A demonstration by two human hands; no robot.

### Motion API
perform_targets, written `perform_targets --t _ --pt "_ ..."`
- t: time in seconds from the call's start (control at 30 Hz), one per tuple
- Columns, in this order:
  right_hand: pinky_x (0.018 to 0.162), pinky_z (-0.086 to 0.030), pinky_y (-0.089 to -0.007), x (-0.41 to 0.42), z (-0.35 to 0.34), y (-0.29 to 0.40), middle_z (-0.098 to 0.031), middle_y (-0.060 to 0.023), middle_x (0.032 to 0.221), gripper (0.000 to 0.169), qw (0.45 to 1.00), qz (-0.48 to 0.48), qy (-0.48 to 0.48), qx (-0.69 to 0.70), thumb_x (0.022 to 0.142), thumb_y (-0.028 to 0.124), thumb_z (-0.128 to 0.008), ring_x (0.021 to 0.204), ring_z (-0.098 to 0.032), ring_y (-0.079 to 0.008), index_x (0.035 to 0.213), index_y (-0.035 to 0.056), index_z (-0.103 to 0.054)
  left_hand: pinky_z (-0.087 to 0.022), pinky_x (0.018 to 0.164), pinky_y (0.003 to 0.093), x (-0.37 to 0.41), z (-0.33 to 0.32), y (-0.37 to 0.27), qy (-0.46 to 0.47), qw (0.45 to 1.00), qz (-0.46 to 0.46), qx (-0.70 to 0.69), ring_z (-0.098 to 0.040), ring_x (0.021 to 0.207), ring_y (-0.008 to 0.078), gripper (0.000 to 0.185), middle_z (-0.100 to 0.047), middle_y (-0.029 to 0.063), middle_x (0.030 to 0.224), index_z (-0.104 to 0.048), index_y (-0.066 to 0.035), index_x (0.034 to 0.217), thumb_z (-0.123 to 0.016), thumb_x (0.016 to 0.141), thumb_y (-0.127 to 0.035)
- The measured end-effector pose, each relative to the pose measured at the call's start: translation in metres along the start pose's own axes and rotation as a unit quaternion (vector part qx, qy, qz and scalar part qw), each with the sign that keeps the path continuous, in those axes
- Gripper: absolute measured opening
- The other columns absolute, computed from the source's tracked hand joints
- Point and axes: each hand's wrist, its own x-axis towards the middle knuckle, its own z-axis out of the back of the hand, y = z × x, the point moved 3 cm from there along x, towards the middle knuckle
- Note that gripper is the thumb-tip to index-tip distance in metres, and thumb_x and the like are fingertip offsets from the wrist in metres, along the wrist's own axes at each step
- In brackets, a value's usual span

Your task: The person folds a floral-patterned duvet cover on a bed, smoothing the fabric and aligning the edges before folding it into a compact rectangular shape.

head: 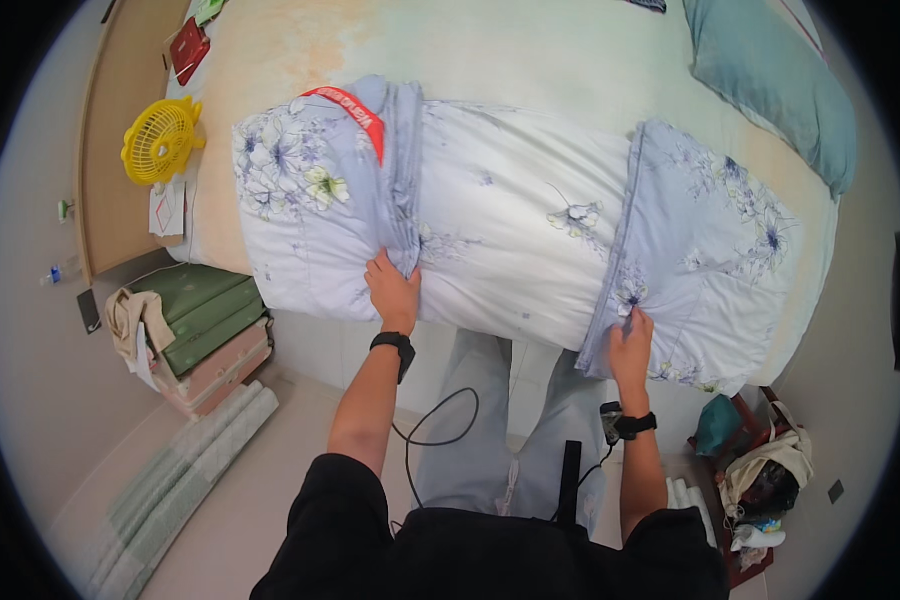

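Note:
A white and lavender floral quilt (510, 217) lies along the near side of the bed (510, 45), its left and right ends folded inward over the middle part. My left hand (393, 289) is at the near end of the left fold's bunched edge, fingers bent on the cloth. On the right fold, near its edge, my right hand (631, 341) pinches or touches the fabric; its fingertips are partly blurred. A red band with printed writing (356, 112) lies across the top of the left fold.
A yellow fan (161, 142) and a red case (189, 51) are at the bed's left side. Green and pink suitcases (213, 367) and rolled mats (187, 487) are on the floor left. A blue-green pillow (772, 90) lies top right. Bags (769, 472) rest on a low red stand.

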Motion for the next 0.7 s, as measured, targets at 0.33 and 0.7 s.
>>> perform_targets --t 0.33,0.7 --pt "0.090 -0.046 -0.0327 0.060 -0.131 0.213 -0.054 -0.0125 0.125 0.053 0.924 0.048 0.183 0.333 0.090 0.019 -0.060 0.109 -0.056 -0.0195 0.136 0.0021 -0.041 -0.047 0.068 0.0475 -0.006 0.044 0.039 0.139 0.969 -0.025 -0.204 -0.059 0.081 0.0446 0.038 -0.061 0.0245 0.086 -0.045 -0.001 0.102 -0.067 0.073 -0.013" --pt "0.063 -0.045 -0.0304 0.153 -0.172 0.319 -0.062 -0.0065 0.077 0.029 0.943 0.011 0.048 0.328 0.080 0.020 -0.067 0.067 -0.056 -0.0136 0.099 -0.0020 -0.059 -0.048 0.065 0.0457 -0.033 0.023 0.013 0.197 0.921 -0.164 -0.294 -0.059 0.075 0.0415 0.032 -0.061 0.0209 0.081 -0.047 -0.003 0.100 -0.064 0.075 -0.014"
